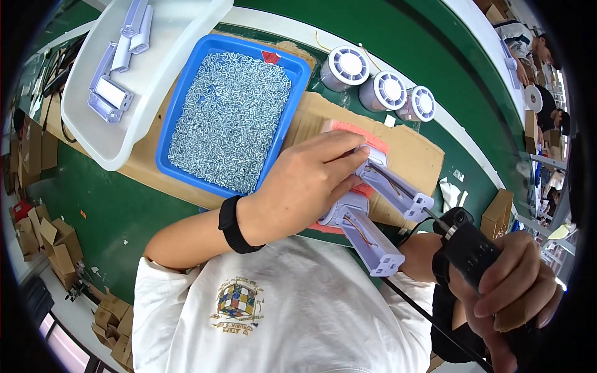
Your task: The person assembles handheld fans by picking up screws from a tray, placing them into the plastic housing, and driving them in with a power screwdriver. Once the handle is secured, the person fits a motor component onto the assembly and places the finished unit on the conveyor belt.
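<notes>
My left hand [301,180] closes its fingers on the near-round end of a lavender plastic housing [398,194]. Thin wires run along this housing's open channel. In my right hand [516,289] is a black electric screwdriver [469,252], gripped around its body. Its thin bit reaches the housing's far end; whether it sits in a hole there is too small to tell. A second lavender housing with wires [371,247] lies just below, partly under my left hand. Pink foam [379,144] shows beneath the housings.
A blue tray [166,140] full of small metal screws stands left of the housings. Beyond it, a white bin [112,158] holds several lavender plastic pieces. Three round fan-like units [348,66] line the far side. Cardboard [429,149] covers part of the green table. A black cable [416,304] runs below the screwdriver.
</notes>
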A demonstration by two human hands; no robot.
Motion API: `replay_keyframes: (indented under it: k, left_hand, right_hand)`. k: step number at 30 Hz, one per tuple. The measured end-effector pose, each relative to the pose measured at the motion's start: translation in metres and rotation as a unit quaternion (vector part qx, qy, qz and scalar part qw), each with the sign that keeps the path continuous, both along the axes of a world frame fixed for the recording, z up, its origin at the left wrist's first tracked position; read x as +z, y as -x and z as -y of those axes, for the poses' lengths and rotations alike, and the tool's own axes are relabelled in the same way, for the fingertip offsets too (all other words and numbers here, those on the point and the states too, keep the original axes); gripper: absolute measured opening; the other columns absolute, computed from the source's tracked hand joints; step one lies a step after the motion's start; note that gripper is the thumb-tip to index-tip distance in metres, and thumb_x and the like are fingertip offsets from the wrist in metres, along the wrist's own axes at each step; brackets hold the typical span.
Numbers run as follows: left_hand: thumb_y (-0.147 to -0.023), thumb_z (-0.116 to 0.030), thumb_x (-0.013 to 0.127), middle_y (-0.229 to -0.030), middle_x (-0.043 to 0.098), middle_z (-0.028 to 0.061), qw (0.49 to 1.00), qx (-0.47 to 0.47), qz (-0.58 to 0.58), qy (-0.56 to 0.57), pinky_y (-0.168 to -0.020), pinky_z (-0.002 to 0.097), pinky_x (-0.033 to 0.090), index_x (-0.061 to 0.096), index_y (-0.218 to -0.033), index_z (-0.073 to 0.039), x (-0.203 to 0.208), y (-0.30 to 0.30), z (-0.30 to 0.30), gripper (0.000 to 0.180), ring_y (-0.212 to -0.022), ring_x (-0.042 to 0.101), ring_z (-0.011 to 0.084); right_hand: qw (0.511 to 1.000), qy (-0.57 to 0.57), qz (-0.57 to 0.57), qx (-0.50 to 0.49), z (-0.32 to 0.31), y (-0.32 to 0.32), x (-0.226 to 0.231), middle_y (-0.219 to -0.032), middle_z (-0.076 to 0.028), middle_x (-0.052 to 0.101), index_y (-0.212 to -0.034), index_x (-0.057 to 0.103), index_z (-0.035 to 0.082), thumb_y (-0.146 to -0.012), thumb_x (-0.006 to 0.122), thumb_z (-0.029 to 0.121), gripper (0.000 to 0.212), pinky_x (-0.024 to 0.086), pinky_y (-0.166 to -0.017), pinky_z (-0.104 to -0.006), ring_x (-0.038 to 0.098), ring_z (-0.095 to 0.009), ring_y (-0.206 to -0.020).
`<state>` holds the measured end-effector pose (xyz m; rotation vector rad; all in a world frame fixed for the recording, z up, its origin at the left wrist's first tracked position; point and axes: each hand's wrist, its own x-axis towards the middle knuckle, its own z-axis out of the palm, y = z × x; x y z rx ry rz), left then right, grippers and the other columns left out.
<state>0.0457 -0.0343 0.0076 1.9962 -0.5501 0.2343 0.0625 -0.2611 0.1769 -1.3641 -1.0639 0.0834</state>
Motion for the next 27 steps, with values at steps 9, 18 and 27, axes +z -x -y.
replay_keyframes:
  k: [9, 18, 27]
  left_hand:
    - [-0.078, -0.004, 0.082, -0.123, 0.068, 0.014, 1.0, 0.004, -0.01, -0.008, -0.087, 0.038, 0.06, 0.071, -0.116, 0.002, 0.001, 0.003, 0.004, 0.04, -0.105, 0.07, 0.0333]
    - [-0.084, -0.009, 0.079, -0.129, 0.065, 0.0164, 0.999, -0.001, -0.002, -0.043, -0.089, 0.0404, 0.058, 0.067, -0.121, 0.002, 0.005, 0.006, 0.0, 0.041, -0.107, 0.068, 0.0361]
    - [-0.086, -0.005, 0.074, -0.138, 0.058, 0.0215, 0.994, 0.009, 0.036, -0.099, -0.097, 0.0427, 0.055, 0.06, -0.132, 0.001, 0.028, 0.037, -0.043, 0.048, -0.12, 0.063, 0.0397]
  right_hand:
    - [0.982, -0.173, 0.017, -0.075, -0.01, -0.007, -0.018, -0.072, 0.002, 0.064, -0.108, 0.06, 0.005, -0.069, 0.095, 0.043, 0.065, 0.051, -0.053, -0.0196, 0.064, -0.008, -0.055]
    - [0.96, -0.209, 0.121, -0.14, 0.051, 0.063, 0.042, -0.079, 0.001, 0.066, -0.105, 0.068, 0.011, -0.07, 0.095, 0.036, 0.051, 0.048, -0.063, -0.0268, 0.063, -0.012, -0.069]
    - [0.756, 0.516, 0.314, -0.252, 0.071, 0.057, -0.053, -0.115, -0.005, 0.066, -0.119, 0.071, 0.019, -0.071, 0.083, 0.009, 0.05, 0.049, -0.082, -0.0408, 0.056, -0.028, -0.101]
